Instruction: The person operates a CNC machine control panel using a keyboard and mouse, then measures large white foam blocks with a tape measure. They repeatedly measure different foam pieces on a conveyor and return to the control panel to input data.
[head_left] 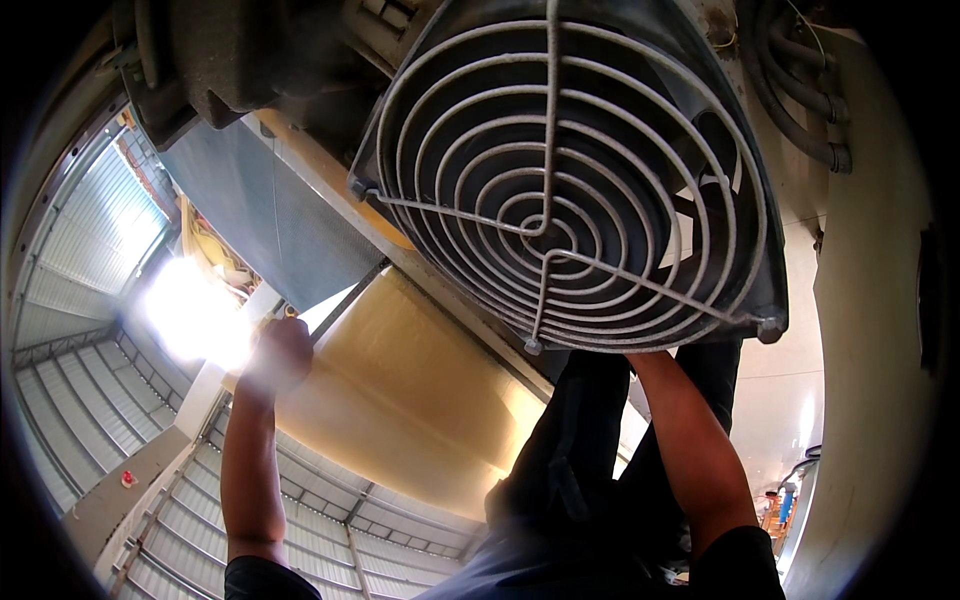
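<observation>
A round fan guard (545, 240) of concentric metal rings fills the upper middle, set over a dark fan housing. My left hand (281, 355) is raised at the left and closed, partly washed out by glare. It is at the lower end of a dark narrow bar (350, 300), beside a yellowish panel (400, 380); what its fingers hold is hidden. My right forearm (695, 435) reaches up below the guard. The right hand itself is out of sight behind the guard's lower edge and housing.
A grey mesh-like panel (270, 200) slants at the upper left, next to dark machine parts (225, 60). Dark hoses (800, 105) hang at the upper right, near a pale wall panel (870, 300). Corrugated metal roofing (90, 410) and a bright light lie at the left.
</observation>
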